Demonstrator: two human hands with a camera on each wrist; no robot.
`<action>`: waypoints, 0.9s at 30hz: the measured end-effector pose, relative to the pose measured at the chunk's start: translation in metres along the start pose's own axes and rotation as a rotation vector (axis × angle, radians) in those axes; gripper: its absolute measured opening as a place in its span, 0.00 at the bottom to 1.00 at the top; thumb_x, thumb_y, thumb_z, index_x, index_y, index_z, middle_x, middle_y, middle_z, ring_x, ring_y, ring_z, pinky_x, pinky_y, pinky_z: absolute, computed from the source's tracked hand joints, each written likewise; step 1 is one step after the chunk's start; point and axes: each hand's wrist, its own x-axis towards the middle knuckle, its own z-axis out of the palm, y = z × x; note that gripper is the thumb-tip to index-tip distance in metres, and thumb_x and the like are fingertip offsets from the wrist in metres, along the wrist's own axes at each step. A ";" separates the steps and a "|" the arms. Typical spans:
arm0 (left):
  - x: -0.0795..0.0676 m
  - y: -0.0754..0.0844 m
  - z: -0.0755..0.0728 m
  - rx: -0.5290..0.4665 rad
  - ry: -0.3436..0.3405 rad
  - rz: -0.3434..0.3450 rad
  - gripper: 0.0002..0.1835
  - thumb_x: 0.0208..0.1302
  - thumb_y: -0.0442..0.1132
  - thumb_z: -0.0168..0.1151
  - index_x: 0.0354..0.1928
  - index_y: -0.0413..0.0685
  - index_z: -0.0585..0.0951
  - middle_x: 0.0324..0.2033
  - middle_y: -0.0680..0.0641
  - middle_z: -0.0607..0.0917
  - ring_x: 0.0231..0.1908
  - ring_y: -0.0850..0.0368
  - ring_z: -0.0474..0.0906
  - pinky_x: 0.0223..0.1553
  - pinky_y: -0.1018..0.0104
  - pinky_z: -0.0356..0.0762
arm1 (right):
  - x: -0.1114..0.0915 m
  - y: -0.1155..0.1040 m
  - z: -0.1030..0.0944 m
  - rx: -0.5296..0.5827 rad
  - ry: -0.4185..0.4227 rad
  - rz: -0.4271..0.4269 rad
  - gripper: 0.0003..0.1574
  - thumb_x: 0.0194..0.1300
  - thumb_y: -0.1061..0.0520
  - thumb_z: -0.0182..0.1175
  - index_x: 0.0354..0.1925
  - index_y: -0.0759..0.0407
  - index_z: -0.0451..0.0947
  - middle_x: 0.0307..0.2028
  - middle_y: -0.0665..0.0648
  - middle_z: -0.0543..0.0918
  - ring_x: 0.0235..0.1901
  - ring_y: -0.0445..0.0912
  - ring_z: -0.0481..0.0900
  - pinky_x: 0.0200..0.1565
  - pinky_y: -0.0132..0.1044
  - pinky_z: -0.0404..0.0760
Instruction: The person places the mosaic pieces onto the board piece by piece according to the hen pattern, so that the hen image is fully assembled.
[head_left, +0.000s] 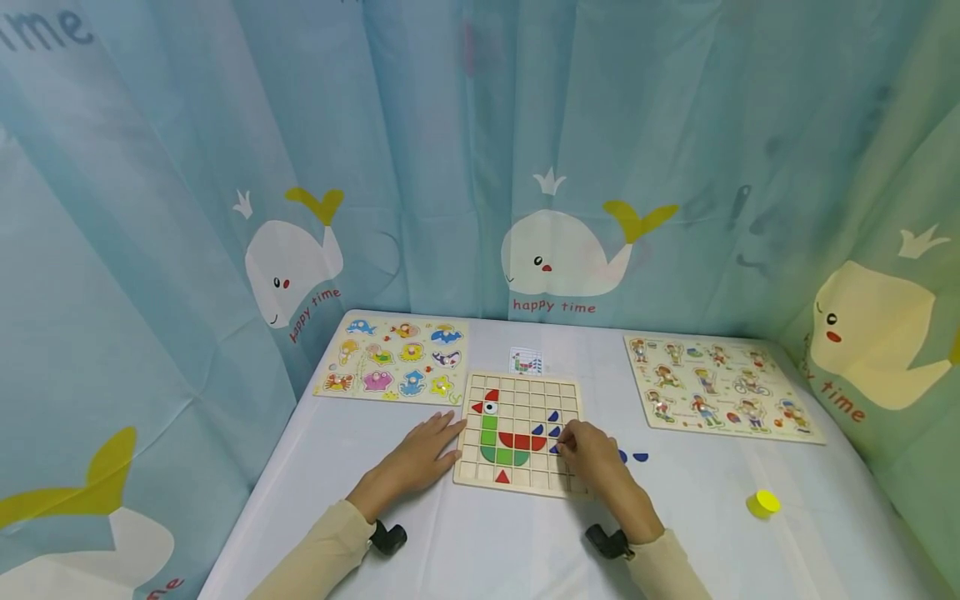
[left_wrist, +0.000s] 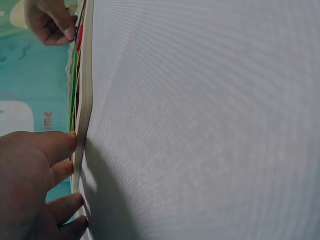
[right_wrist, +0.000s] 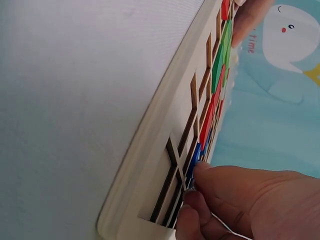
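A wooden grid board (head_left: 530,402) lies mid-table, its cells filled with coloured pieces in a bird-like shape: red, green and blue ones, plus a white eye piece (head_left: 491,407). At the board's right side my right hand (head_left: 592,454) pinches a blue half-round piece (right_wrist: 194,159) down at a cell. Other blue half-round pieces (head_left: 553,416) sit in cells just above it. My left hand (head_left: 420,454) rests against the board's left edge with fingers extended, the fingertips touching the rim. My right fingers partly hide the pinched piece.
Loose blue half-round pieces (head_left: 641,457) lie right of my right hand. A small picture card (head_left: 526,361) lies behind the board. A sea-animal puzzle (head_left: 390,358) stands back left, a sports-figure puzzle (head_left: 723,387) back right. A yellow cylinder (head_left: 763,503) is at right.
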 end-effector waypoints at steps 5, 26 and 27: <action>-0.001 0.001 0.000 0.006 0.001 0.002 0.31 0.82 0.50 0.54 0.81 0.51 0.66 0.82 0.41 0.61 0.82 0.40 0.52 0.82 0.41 0.52 | -0.004 0.008 -0.009 0.013 0.008 0.017 0.07 0.70 0.59 0.69 0.39 0.60 0.80 0.32 0.54 0.81 0.34 0.48 0.76 0.44 0.52 0.70; -0.002 0.002 0.000 0.017 0.003 -0.002 0.31 0.82 0.50 0.53 0.81 0.52 0.66 0.82 0.41 0.61 0.82 0.40 0.52 0.82 0.41 0.52 | -0.021 0.105 -0.068 -0.036 -0.108 0.154 0.12 0.69 0.60 0.65 0.46 0.66 0.78 0.39 0.64 0.85 0.36 0.54 0.80 0.40 0.57 0.76; -0.002 0.002 0.000 0.016 0.003 -0.003 0.31 0.82 0.50 0.53 0.81 0.52 0.66 0.82 0.41 0.61 0.82 0.40 0.52 0.82 0.41 0.52 | -0.020 0.106 -0.067 -0.033 -0.105 0.145 0.10 0.69 0.61 0.64 0.46 0.65 0.78 0.39 0.63 0.85 0.36 0.53 0.80 0.40 0.56 0.76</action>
